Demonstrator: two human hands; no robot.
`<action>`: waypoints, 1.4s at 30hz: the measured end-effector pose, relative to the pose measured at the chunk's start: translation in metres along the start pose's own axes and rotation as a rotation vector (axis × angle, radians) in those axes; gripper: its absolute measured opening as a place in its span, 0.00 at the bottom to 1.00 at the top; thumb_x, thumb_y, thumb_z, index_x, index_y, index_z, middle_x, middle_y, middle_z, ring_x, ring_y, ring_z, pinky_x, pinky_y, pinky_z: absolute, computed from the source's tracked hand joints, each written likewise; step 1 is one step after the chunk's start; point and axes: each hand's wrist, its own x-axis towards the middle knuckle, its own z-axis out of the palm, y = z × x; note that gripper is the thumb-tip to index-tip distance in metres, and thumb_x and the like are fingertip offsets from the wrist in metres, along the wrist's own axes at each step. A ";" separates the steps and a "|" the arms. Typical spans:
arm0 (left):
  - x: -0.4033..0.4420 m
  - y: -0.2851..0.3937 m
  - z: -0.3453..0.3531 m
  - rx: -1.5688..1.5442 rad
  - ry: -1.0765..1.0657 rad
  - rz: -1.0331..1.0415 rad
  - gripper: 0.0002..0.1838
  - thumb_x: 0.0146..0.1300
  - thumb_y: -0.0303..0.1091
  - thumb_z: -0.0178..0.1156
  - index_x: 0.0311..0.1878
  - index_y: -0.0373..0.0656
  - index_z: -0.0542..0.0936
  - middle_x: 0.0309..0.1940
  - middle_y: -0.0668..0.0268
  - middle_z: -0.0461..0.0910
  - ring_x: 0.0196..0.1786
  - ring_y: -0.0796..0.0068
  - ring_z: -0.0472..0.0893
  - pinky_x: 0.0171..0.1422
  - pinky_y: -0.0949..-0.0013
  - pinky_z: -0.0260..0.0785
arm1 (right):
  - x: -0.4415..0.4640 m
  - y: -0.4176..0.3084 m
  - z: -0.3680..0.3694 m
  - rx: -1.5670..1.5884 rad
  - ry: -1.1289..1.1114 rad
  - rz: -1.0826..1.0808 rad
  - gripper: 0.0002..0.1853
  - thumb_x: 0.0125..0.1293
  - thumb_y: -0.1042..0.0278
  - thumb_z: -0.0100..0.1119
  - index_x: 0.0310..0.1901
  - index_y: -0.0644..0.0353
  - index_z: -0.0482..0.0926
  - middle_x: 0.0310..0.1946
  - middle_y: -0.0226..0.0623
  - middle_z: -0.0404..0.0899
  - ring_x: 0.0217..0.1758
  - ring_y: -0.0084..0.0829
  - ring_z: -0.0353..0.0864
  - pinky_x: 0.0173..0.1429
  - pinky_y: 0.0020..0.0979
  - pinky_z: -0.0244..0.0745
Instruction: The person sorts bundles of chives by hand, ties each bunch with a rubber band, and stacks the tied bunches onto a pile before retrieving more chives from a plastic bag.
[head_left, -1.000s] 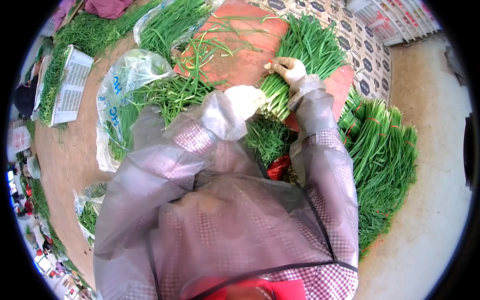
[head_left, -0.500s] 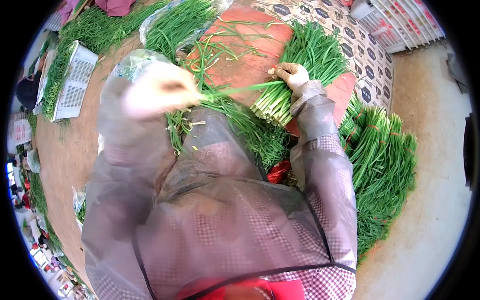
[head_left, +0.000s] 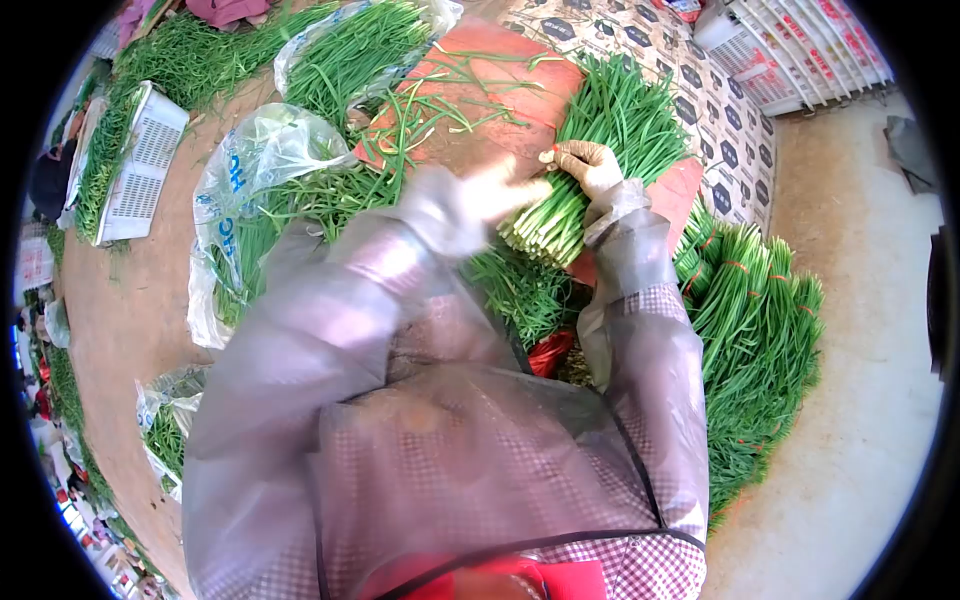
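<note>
My right hand [head_left: 592, 166], in a pale glove, is closed over the bundle of green stalks [head_left: 628, 115], thumb and fingers pinched near the stalks' pale cut ends. My left hand [head_left: 503, 192] is smeared by motion just left of those ends; its fingers and anything in them cannot be made out. Under the bundle lies a red board [head_left: 490, 85] strewn with loose stalks. A heap of loose green stalks [head_left: 350, 190] lies left of my left hand, partly in a clear plastic bag [head_left: 222, 185].
Tied green bundles [head_left: 755, 330] are piled at the right. White crates [head_left: 790, 50] stand at the upper right. A white basket [head_left: 148, 165] and more greens [head_left: 210, 60] are at the upper left. Another bag of greens [head_left: 165, 437] sits at the lower left.
My left hand swung out left with a green stalk trailing from it, then came back beside the bundle's cut ends. My right hand has stayed on the bundle.
</note>
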 end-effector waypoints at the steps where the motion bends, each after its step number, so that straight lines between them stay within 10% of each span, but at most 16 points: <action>1: 0.008 -0.008 0.024 0.057 0.010 0.009 0.42 0.58 0.55 0.63 0.68 0.38 0.61 0.61 0.51 0.72 0.64 0.54 0.72 0.68 0.58 0.62 | -0.002 0.000 -0.001 -0.022 0.012 -0.043 0.07 0.62 0.72 0.61 0.38 0.64 0.86 0.29 0.33 0.83 0.35 0.23 0.78 0.43 0.25 0.73; 7: -0.019 0.048 0.051 0.168 0.146 0.069 0.61 0.45 0.65 0.68 0.73 0.41 0.46 0.59 0.42 0.69 0.61 0.45 0.73 0.67 0.56 0.64 | -0.028 -0.047 0.018 -0.960 0.155 -0.605 0.04 0.55 0.70 0.61 0.32 0.53 0.85 0.29 0.31 0.84 0.34 0.39 0.81 0.59 0.49 0.64; 15: -0.035 0.087 -0.020 1.158 0.241 0.190 0.57 0.42 0.45 0.69 0.75 0.45 0.49 0.64 0.52 0.65 0.64 0.51 0.69 0.69 0.49 0.57 | -0.056 -0.084 0.050 -0.027 0.251 -0.279 0.07 0.64 0.76 0.57 0.40 0.63 0.85 0.30 0.33 0.83 0.32 0.21 0.77 0.42 0.25 0.72; 20: -0.002 0.037 0.010 1.371 0.306 0.007 0.33 0.68 0.46 0.36 0.75 0.47 0.51 0.74 0.51 0.50 0.78 0.49 0.45 0.76 0.37 0.24 | -0.053 -0.060 0.079 0.193 0.242 -0.111 0.09 0.68 0.73 0.54 0.40 0.64 0.84 0.26 0.26 0.78 0.27 0.16 0.69 0.33 0.19 0.65; 24: 0.008 0.001 0.041 1.090 0.319 -0.115 0.37 0.65 0.48 0.44 0.75 0.44 0.50 0.75 0.50 0.47 0.78 0.48 0.43 0.77 0.39 0.28 | -0.051 -0.032 0.095 0.387 0.276 -0.043 0.08 0.69 0.71 0.53 0.37 0.62 0.82 0.22 0.25 0.74 0.20 0.15 0.63 0.25 0.20 0.57; 31: 0.010 0.000 0.020 1.194 0.373 -0.020 0.31 0.70 0.44 0.36 0.75 0.49 0.50 0.72 0.53 0.56 0.72 0.50 0.57 0.75 0.43 0.40 | -0.043 -0.035 0.110 0.401 0.236 -0.147 0.07 0.69 0.75 0.50 0.39 0.65 0.79 0.33 0.30 0.80 0.34 0.19 0.74 0.40 0.21 0.70; 34: 0.018 -0.008 0.008 1.262 0.395 0.109 0.54 0.50 0.50 0.65 0.76 0.49 0.45 0.62 0.56 0.66 0.63 0.57 0.67 0.67 0.50 0.56 | -0.041 -0.041 0.114 0.468 0.144 -0.173 0.07 0.68 0.78 0.49 0.40 0.66 0.79 0.34 0.30 0.80 0.35 0.19 0.74 0.41 0.22 0.69; 37: 0.006 0.024 -0.021 1.034 0.174 0.101 0.41 0.54 0.50 0.53 0.73 0.52 0.57 0.58 0.57 0.68 0.60 0.55 0.68 0.63 0.49 0.59 | -0.041 -0.070 0.113 0.447 0.195 -0.148 0.07 0.67 0.79 0.50 0.40 0.67 0.79 0.33 0.29 0.79 0.35 0.18 0.73 0.41 0.22 0.69; 39: 0.000 0.040 -0.034 1.000 0.086 0.014 0.60 0.44 0.48 0.69 0.76 0.48 0.43 0.62 0.56 0.67 0.62 0.59 0.69 0.66 0.56 0.60 | -0.046 -0.096 0.116 0.481 0.163 -0.163 0.07 0.66 0.79 0.51 0.41 0.66 0.79 0.32 0.28 0.79 0.34 0.18 0.73 0.40 0.22 0.68; 42: -0.024 0.085 -0.060 0.670 0.010 0.319 0.39 0.42 0.51 0.70 0.59 0.45 0.73 0.48 0.54 0.78 0.53 0.52 0.77 0.58 0.54 0.70 | -0.047 -0.126 0.114 0.375 0.173 -0.408 0.09 0.67 0.70 0.53 0.37 0.68 0.80 0.22 0.24 0.71 0.20 0.13 0.56 0.25 0.20 0.47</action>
